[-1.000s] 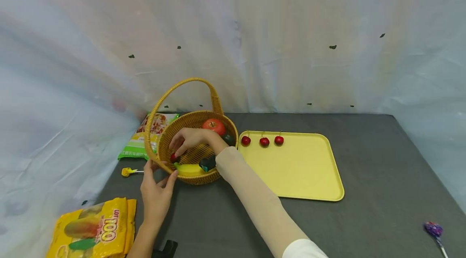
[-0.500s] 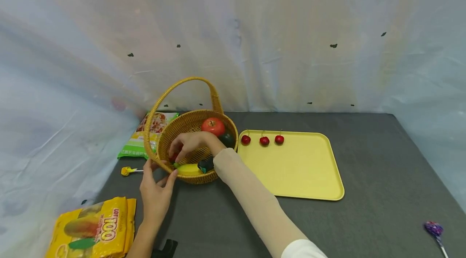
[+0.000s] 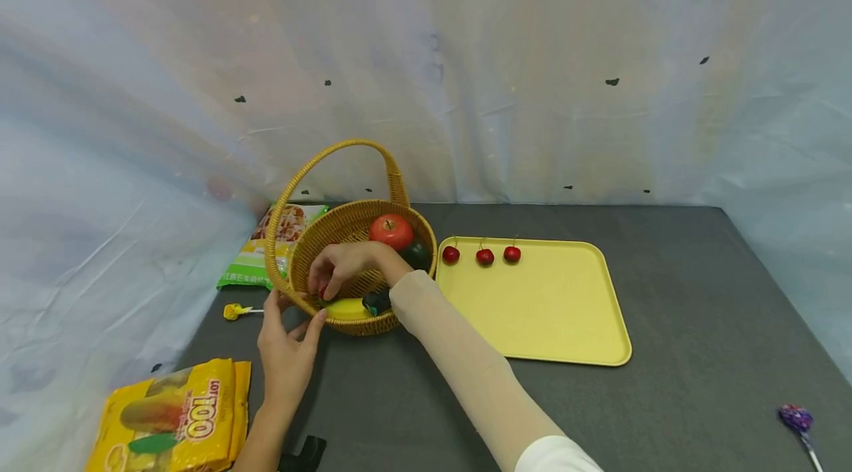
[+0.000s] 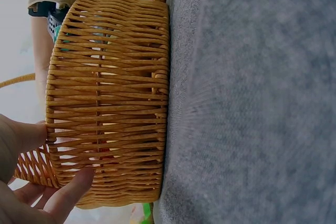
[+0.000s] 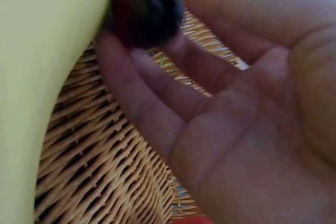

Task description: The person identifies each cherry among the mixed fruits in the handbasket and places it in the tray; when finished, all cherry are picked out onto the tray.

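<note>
In the head view, a wicker basket (image 3: 362, 327) with a tall arched handle stands left of the middle. My left hand (image 3: 286, 354) grips its near-left rim; in the left wrist view, fingers (image 4: 76, 187) press the woven wall (image 4: 110, 103). My right hand (image 3: 349, 262) reaches inside, and its curled fingers hold a dark red cherry (image 5: 147, 11), partly hidden by them in the head view. Right beside the cherry lies a yellow banana (image 3: 349, 309). Farther back in the basket are a red round fruit (image 3: 391, 231) and a dark green fruit (image 3: 416, 256).
A yellow tray (image 3: 539, 302) right of the basket bears three cherries (image 3: 484, 257) along its far edge. At left are a green snack bag (image 3: 246, 274), a yellow lollipop (image 3: 233, 311) and a yellow candy bag (image 3: 173, 416). A purple lollipop (image 3: 796, 419) lies far right.
My right hand has lowered slightly in the basket and its fingers have closed around the cherry. My left hand keeps its place on the rim.
</note>
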Motion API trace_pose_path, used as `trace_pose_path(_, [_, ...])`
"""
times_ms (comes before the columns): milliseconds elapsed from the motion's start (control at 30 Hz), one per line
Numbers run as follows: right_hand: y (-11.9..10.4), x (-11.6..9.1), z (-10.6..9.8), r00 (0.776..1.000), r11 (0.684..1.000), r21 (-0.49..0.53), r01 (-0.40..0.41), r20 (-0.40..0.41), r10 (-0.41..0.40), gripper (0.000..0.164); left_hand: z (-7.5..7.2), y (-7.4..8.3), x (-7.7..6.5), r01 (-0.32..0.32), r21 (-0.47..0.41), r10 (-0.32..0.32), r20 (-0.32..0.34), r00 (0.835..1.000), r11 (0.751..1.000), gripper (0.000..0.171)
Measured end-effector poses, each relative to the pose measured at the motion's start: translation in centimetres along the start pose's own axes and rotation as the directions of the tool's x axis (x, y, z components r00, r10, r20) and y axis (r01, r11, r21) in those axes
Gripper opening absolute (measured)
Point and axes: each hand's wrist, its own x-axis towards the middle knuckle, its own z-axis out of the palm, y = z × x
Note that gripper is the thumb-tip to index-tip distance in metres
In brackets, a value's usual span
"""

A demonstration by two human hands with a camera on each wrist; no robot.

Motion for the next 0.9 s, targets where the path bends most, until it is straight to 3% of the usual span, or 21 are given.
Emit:
trace_pose_path(100, [-0.3, -0.4, -0.2, 1.000, 1.000, 0.002, 0.011, -0.022, -0.011, 0.023, -0.1, 0.1, -0.1, 0.012, 0.006, -0.012, -0.002, 1.000, 1.000, 0.078])
trace_pose_path(167, [-0.7, -1.1, -0.5, 0.996, 0.999, -0.017, 0.044, -0.083, -0.046, 0.022, -0.1, 0.2, -0.1, 0.024, 0.013, -0.024, -0.007, 1.000, 1.000, 0.078])
trace_pose_path(233, [-1.2, -2.2, -1.1, 0.981, 0.994, -0.050, 0.099, -0.165, -0.106, 0.022, 0.0, 0.3, -0.1, 0.033, 0.011, -0.033, -0.013, 0.999, 0.999, 0.077])
trace_pose_path(300, [-1.5, -3.9, -1.9, 0.952, 0.983, -0.101, 0.157, -0.251, -0.177, 0.020, 0.0, 0.3, -0.2, 0.034, 0.006, -0.034, -0.013, 0.999, 0.999, 0.077])
trace_pose_path(467, [-0.4, -10.4, -3.5, 0.841, 0.952, -0.184, 0.246, -0.448, -0.304, 0.021, 0.3, 0.3, -0.3, 0.022, -0.008, -0.022, -0.010, 1.000, 1.000, 0.078])
trace_pose_path(633, [3.3, -18.6, -3.6, 0.728, 0.957, -0.121, 0.262, -0.627, -0.278, 0.025, 0.6, 0.4, -0.3, 0.027, -0.014, -0.027, 0.005, 1.000, 1.000, 0.077])
trace_pose_path(733, [6.3, -22.9, -2.9, 0.656, 0.977, -0.088, 0.196, -0.729, -0.197, 0.026, 0.7, 0.5, -0.1, 0.031, -0.017, -0.031, 0.015, 0.999, 0.999, 0.077])
trace_pose_path(833, [9.1, -26.4, -2.1, 0.577, 0.993, -0.096, 0.070, -0.808, -0.119, 0.029, 0.7, 0.5, 0.1, 0.034, -0.013, -0.033, 0.018, 0.999, 0.999, 0.077])
trace_pose_path(900, [10.7, -28.3, -1.6, 0.537, 0.993, -0.118, -0.018, -0.839, -0.090, 0.031, 0.7, 0.5, 0.2, 0.039, -0.015, -0.039, 0.020, 0.999, 0.999, 0.077])
